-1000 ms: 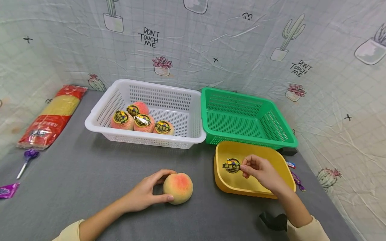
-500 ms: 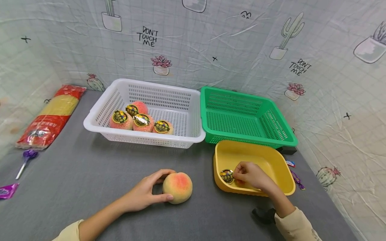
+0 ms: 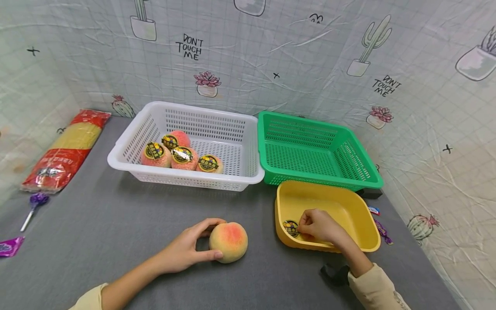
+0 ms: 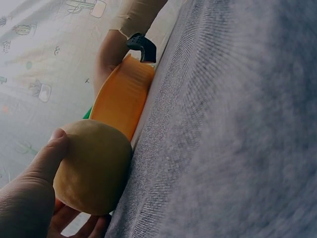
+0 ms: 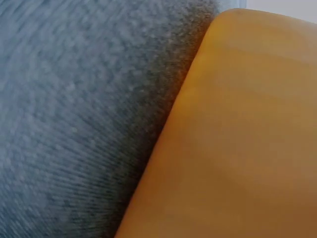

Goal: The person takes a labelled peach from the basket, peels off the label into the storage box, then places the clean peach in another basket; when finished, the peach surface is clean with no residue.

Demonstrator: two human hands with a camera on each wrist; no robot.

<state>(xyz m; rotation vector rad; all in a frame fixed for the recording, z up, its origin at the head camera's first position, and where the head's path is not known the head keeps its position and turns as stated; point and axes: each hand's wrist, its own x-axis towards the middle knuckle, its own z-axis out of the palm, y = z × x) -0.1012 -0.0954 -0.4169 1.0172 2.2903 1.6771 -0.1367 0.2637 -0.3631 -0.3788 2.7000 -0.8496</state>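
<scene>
A yellow and pink peach stands on the grey cloth, and my left hand holds it from the left with thumb and fingers. The same peach fills the lower left of the left wrist view. Over the yellow basin, my right hand reaches down inside. Its fingertips pinch the right edge of a black and gold fruit sticker, low by the basin's front left corner. Only the basin's outer wall and the cloth show in the right wrist view; the right hand is hidden there.
A white basket with several stickered peaches stands behind. To its right is a green basket, touching it. A red and yellow packet, a lollipop and a purple wrapper lie at left.
My right hand has moved down and left inside the yellow basin, carrying the sticker toward its front left corner. My left hand and the peach have stayed put.
</scene>
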